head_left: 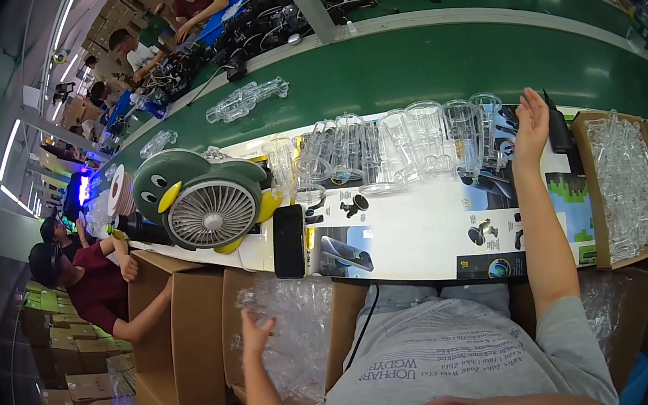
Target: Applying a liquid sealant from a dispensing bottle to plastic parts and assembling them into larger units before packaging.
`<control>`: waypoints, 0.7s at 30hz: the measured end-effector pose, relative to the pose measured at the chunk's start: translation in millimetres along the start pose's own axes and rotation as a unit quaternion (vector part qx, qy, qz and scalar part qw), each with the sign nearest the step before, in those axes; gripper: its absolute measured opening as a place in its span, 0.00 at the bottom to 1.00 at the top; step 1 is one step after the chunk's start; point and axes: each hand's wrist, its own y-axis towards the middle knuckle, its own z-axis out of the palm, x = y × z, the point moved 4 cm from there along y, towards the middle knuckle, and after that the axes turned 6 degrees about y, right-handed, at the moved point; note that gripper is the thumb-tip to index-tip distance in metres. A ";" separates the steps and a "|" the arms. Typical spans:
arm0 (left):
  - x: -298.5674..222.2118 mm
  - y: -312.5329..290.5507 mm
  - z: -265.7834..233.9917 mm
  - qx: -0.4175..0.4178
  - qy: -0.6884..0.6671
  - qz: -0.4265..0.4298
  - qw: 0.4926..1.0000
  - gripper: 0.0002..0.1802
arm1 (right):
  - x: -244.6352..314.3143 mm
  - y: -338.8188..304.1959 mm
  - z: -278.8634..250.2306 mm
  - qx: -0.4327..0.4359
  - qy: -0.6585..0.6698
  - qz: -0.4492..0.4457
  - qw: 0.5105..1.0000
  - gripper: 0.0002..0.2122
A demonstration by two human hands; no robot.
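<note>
My left hand (255, 332) is over an open cardboard box (346, 317) at my lap, its fingers apart. Beneath and beside it, crinkled clear plastic (300, 339) fills the box; I see nothing gripped. Out to the right, my right hand (532, 128) is raised at the table's far side, fingers stretched and nothing visible in them. Just left of it stands a row of clear plastic cup-shaped parts (426, 129), several side by side. A black object (559, 125) is right behind the right hand.
A green penguin-shaped fan (211, 208) and a black phone (289, 241) are at the left. Cardboard trays of clear parts (625, 182) sit at the right. More clear parts (247, 100) lie on the green bench (404, 63). A co-worker in dark red (96, 287) reaches into a box (194, 332).
</note>
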 end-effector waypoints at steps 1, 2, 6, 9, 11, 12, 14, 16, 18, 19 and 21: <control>-22.7 0.6 -15.4 0.046 -0.040 -0.024 0.998 0.33 | 6.1 0.7 -2.9 -0.005 -0.023 -0.023 0.999 0.16; -17.9 -2.7 -33.0 0.055 -0.117 -0.003 0.992 0.30 | 12.7 -0.6 2.6 -0.003 -0.036 -0.042 0.998 0.16; -88.3 -28.4 -68.0 0.153 -0.252 -0.046 0.955 0.33 | 46.4 -13.4 18.7 0.006 -0.033 -0.069 0.997 0.15; -180.4 -57.2 -48.3 0.136 -0.413 0.044 0.900 0.38 | 67.5 -27.9 33.9 0.085 0.023 -0.098 0.991 0.12; -239.3 -58.0 -31.2 0.098 -0.515 0.135 0.841 0.42 | 62.8 -39.3 39.6 0.152 0.058 -0.051 0.985 0.10; -247.2 -50.1 -24.1 0.103 -0.525 0.148 0.832 0.42 | 62.5 -44.4 43.2 0.217 0.095 -0.011 0.971 0.09; -266.3 -38.3 -9.9 0.115 -0.573 0.173 0.793 0.41 | 66.6 -55.1 47.8 0.279 0.111 0.030 0.953 0.07; -311.6 -33.1 11.7 0.187 -0.632 0.186 0.729 0.38 | 66.5 -70.4 54.5 0.371 0.139 0.104 0.912 0.06; -321.3 -8.5 39.9 0.152 -0.669 0.135 0.715 0.35 | 72.4 -86.3 68.2 0.448 0.158 0.146 0.868 0.09; -331.6 11.2 58.0 0.185 -0.700 0.148 0.673 0.33 | 76.6 -93.6 75.3 0.487 0.161 0.156 0.844 0.11; -357.1 15.8 87.8 0.212 -0.698 0.171 0.663 0.30 | 76.3 -111.6 87.3 0.569 0.186 0.199 0.776 0.27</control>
